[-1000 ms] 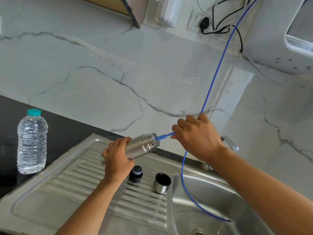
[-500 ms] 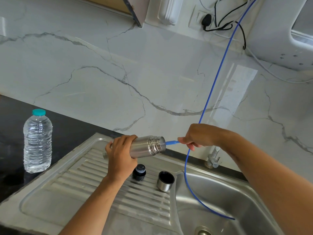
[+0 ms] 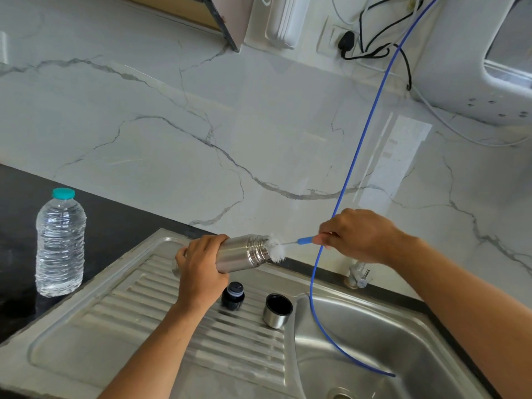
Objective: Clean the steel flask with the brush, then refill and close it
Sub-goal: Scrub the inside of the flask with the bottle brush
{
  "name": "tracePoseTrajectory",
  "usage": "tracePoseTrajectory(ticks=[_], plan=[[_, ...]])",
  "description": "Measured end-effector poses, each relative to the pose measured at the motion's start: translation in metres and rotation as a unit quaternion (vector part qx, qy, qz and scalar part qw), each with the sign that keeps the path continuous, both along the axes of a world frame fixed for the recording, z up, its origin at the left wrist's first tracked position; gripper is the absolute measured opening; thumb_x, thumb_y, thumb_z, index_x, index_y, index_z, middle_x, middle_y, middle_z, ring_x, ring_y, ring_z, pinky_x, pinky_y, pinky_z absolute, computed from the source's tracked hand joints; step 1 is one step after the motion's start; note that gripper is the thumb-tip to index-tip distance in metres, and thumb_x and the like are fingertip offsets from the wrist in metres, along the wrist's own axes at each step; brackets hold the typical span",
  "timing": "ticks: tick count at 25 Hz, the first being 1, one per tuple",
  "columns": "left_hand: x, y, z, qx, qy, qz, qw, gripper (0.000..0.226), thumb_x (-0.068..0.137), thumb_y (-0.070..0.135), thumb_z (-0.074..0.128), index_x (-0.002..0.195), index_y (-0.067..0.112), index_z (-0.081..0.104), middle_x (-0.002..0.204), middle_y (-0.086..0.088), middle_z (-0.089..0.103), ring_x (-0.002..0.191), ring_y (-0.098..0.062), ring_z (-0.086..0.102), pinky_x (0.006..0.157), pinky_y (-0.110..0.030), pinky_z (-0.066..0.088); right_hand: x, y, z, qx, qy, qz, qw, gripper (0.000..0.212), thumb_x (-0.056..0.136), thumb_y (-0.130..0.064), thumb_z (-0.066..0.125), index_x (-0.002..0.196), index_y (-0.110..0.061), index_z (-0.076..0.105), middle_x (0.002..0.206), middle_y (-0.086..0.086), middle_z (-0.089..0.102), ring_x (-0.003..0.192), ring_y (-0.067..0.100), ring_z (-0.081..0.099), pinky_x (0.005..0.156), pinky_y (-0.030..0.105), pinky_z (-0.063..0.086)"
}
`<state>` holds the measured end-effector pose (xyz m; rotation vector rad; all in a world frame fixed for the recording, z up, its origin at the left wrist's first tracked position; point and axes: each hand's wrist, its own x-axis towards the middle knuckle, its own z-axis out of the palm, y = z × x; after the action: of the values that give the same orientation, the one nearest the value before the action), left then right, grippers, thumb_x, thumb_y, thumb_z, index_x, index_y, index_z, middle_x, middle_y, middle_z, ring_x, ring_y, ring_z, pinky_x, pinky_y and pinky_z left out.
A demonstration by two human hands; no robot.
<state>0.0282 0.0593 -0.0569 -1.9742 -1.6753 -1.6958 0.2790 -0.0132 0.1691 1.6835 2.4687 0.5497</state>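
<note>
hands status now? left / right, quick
Left hand: closed around the steel flask, held sideways over the drainboard.
Right hand: closed, pinching the brush by its blue handle, bristles at the flask mouth.

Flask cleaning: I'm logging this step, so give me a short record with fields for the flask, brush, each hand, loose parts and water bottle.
flask: steel flask held on its side above the drainboard, mouth towards the sink
brush: white bristles at the mouth of the flask, brush mostly outside
left hand: left hand grips the flask body
right hand: right hand pinches the blue brush handle
loose parts: black stopper and steel cup stand on the drainboard
water bottle: bottle upright on the dark counter, capped
</note>
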Motion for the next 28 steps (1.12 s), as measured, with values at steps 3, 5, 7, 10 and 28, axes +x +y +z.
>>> tracePoseTrajectory(ticks=[3,5,7,10,28], plan=[[0.007,-0.004,0.0,0.021,0.03,0.0,0.999,0.077,0.048,-0.003,0.08,0.119,0.024,0.064,0.111,0.007,0.065,0.106,-0.023,0.062,0.093,-0.051,0.042,-0.011,0.009,-0.011,-0.135,0.091,-0.065,0.985,0.048,0.104,-0.055,0.044,0.081,-0.025,0.073,0.09,-0.004,0.067,0.084,0.015,0.061,0.083,0.034,0.046],[0.007,-0.005,0.003,0.032,0.044,0.007,0.999,0.076,0.049,-0.003,0.079,0.119,0.023,0.065,0.111,0.006,0.066,0.106,-0.024,0.062,0.093,-0.052,0.042,-0.024,0.014,-0.023,-0.147,0.094,-0.078,0.982,0.054,0.104,-0.056,0.043,0.079,-0.022,0.075,0.087,-0.001,0.066,0.078,0.016,0.061,0.083,0.036,0.048],[0.005,-0.003,0.004,0.015,0.037,0.022,0.999,0.076,0.05,-0.004,0.079,0.12,0.023,0.065,0.112,0.005,0.066,0.106,-0.025,0.062,0.092,-0.051,0.041,-0.027,0.014,-0.033,0.008,0.007,-0.052,0.999,0.055,0.103,-0.061,0.038,0.082,-0.021,0.07,0.083,-0.002,0.064,0.078,0.02,0.064,0.076,0.037,0.05],[0.004,0.0,0.005,-0.022,-0.02,0.024,0.999,0.076,0.054,-0.004,0.079,0.123,0.023,0.064,0.112,0.006,0.065,0.106,-0.023,0.06,0.09,-0.047,0.039,-0.026,0.005,-0.055,0.349,-0.122,0.099,0.924,0.046,0.101,-0.053,0.053,0.072,-0.018,0.058,0.06,-0.002,0.053,0.053,0.023,0.051,0.061,0.035,0.038],[0.007,-0.002,0.002,-0.026,-0.028,-0.004,0.999,0.074,0.054,-0.002,0.078,0.121,0.025,0.064,0.111,0.01,0.063,0.106,-0.019,0.057,0.09,-0.042,0.036,-0.04,-0.007,-0.044,0.301,-0.154,0.138,0.931,0.042,0.094,-0.056,0.062,0.079,-0.017,0.067,0.072,-0.001,0.062,0.061,0.023,0.059,0.055,0.033,0.04]])
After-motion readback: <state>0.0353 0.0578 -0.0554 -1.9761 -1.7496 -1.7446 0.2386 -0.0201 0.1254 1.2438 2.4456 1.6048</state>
